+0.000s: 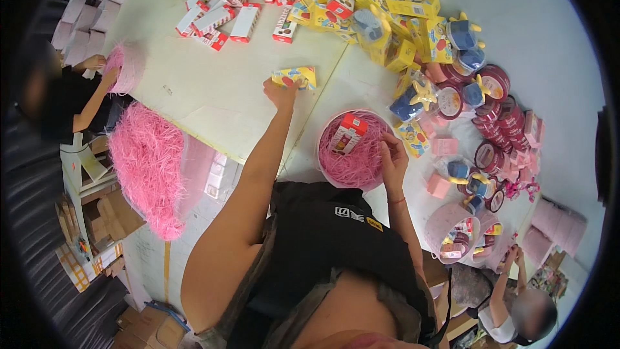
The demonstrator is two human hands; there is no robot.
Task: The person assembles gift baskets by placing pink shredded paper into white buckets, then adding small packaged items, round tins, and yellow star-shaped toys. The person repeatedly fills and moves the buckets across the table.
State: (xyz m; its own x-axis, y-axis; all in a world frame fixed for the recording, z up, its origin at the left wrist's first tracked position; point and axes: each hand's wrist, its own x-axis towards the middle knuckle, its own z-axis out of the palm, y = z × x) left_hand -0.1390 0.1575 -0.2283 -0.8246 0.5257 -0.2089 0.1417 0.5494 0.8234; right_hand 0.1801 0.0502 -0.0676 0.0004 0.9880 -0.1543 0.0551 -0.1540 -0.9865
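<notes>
My left hand (pixel 281 93) reaches out over the table with its fingers closed round a small yellow carton (pixel 305 76), which lies across the fingertips. In front of my body stands a round gift box (pixel 320 167) filled with pink shredded paper (pixel 363 166). A red and white carton (pixel 349 134) rests tilted on that shred. My right hand (pixel 393 160) is at the gift box's right side, fingers bent over its rim and thumb side toward the shred. Just beyond that hand lies another yellow carton (pixel 412 139).
Red and white cartons (pixel 246 22) and yellow cartons (pixel 413 4) are heaped at the back. Blue-capped toys (pixel 462 34), maroon round tubs (pixel 495 82) and filled gift boxes (pixel 440 225) crowd the right. A bag of pink shred (pixel 150 165) hangs at the left. Two people work at either side.
</notes>
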